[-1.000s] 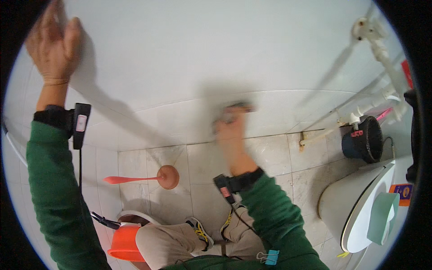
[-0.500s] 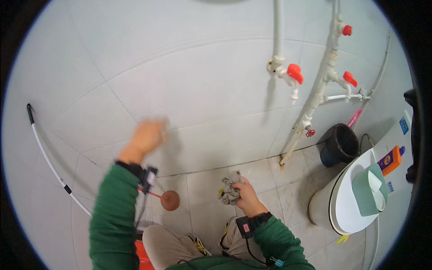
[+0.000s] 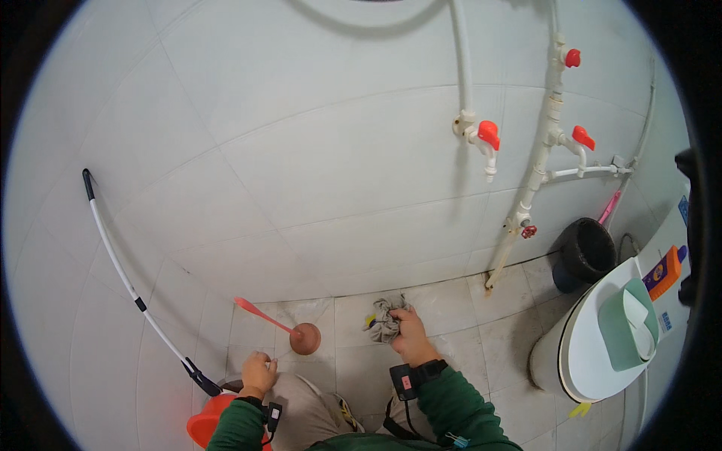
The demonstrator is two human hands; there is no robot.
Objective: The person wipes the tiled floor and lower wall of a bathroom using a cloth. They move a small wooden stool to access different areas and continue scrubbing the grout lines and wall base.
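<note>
Grey cloth (image 3: 386, 325) was grasped in the right hand (image 3: 412, 338) — bunched, presumably, so one palm could manage it — with folds spilling past the fingers over the floor (image 3: 451, 304). The left hand (image 3: 258, 373) was beside the knee (image 3: 292, 387), nothing visible in it; whether it was clenched could not be told. Farther out, the plunger (image 3: 304, 340) stood on its cup, likely what kept the handle up. Leftward, the pole (image 3: 119, 248) slanted along the wall (image 3: 188, 188) — probably parked there, its foot near the bucket (image 3: 204, 425).

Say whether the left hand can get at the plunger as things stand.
Probably yes: the left hand is near the plunger, and nothing visible stands between them.
</note>
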